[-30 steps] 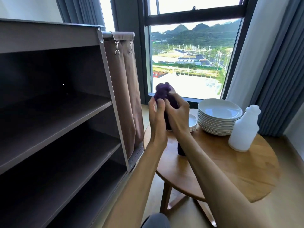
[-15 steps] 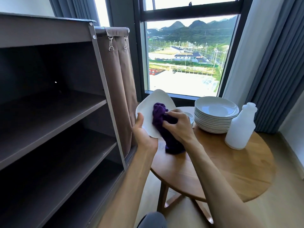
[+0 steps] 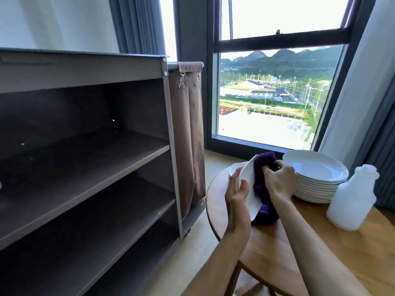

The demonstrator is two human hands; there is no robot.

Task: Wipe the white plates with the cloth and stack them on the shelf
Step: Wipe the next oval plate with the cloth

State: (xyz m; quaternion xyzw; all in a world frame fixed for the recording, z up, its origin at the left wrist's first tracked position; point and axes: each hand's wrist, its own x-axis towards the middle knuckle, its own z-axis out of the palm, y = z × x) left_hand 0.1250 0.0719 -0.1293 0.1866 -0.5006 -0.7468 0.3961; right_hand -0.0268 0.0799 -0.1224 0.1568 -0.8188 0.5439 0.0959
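I'm mid-wipe: left hand (image 3: 237,192) fingers grip the plate (image 3: 248,178), right hand (image 3: 277,180) bunches the cloth (image 3: 261,167) against it; next, probably the shelf (image 3: 89,167).

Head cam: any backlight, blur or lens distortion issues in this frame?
Head view: bright window backlights the scene, leaving the shelf interior dark; wide-angle lens bends the shelf edges; right hand with the cloth is slightly soft; plate is evenly lit.
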